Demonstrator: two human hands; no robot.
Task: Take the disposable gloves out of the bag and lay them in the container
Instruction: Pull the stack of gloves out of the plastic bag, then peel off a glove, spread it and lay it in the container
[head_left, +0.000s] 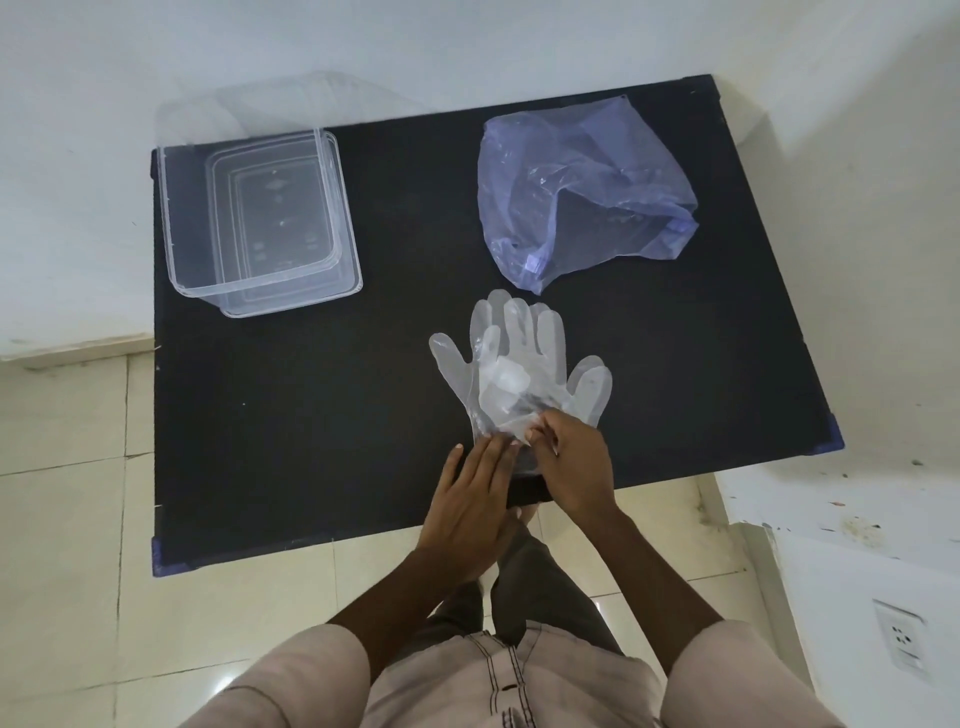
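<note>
A stack of clear disposable gloves (519, 358) lies flat on the black table (322, 415), fingers pointing away from me. My right hand (576, 467) pinches the cuff end of the gloves with its fingertips. My left hand (470, 499) rests flat with its fingertips pressing on the same cuff edge. The pale purple plastic bag (587, 192) lies crumpled at the far right of the table, apart from the gloves. The clear rectangular container (260, 218) stands at the far left with nothing visible inside.
A clear lid (249, 104) leans behind the container against the white wall. The table's near edge runs just under my wrists, with tiled floor (67, 519) below. A wall socket (901, 644) sits low on the right.
</note>
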